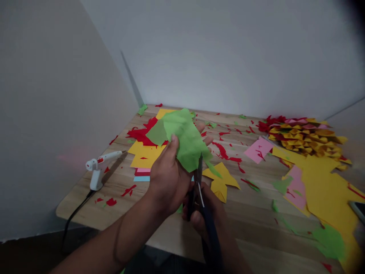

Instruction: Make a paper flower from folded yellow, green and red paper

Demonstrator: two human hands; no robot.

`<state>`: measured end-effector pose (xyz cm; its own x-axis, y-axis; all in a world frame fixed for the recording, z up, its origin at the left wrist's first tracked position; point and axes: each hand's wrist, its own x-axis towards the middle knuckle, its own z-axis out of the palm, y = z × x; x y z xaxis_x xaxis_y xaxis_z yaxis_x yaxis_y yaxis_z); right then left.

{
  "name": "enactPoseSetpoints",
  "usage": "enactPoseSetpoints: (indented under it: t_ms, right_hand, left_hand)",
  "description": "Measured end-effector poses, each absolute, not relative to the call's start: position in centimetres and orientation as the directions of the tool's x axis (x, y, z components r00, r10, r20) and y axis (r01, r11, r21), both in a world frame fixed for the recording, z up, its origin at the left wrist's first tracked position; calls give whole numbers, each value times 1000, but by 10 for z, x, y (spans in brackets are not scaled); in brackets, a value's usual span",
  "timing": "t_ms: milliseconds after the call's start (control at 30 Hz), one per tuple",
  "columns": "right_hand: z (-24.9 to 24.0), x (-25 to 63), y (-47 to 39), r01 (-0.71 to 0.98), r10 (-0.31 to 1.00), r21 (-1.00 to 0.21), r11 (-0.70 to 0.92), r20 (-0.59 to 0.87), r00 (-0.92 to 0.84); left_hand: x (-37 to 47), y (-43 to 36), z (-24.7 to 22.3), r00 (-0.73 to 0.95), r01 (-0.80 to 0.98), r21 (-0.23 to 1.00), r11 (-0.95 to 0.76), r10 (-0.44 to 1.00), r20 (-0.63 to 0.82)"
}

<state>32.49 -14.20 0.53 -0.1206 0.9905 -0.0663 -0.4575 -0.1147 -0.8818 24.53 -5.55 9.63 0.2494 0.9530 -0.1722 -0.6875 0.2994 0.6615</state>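
Note:
My left hand (171, 175) holds a piece of green paper (186, 137), its thumb pressed on top and its fingers beneath the sheet. In my right hand (209, 207) is a pair of scissors (209, 224) with dark handles, the fingers wrapped round them. The blades point away from me and meet the paper's lower right edge, where a narrow green strip (213, 169) hangs partly cut. Behind the held sheet lies a darker green piece (156, 132). A yellow folded paper shape (222, 180) rests on the table just beyond the scissors.
A white glue gun (98, 171) with a black cord stands at the left of the wooden table (85, 199). Yellow sheets (146, 154) and red paper (142, 133) lie behind my left hand. At right are piled folded papers (305, 139), large yellow sheets (322, 186) and scattered scraps.

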Motion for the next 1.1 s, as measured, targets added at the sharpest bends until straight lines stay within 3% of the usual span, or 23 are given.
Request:
enactPoseSetpoints:
  t_ms: [800, 1100]
  right_hand:
    - [-4, 325, -145, -227, 995, -971, -72, -84, 46]
    - [3, 323, -150, -218, 996, -972, -86, -85, -13]
  left_hand:
    - [242, -58, 95, 272, -683, 668, 296, 952, -143]
    - [245, -54, 95, 241, -667, 692, 274, 959, -148]
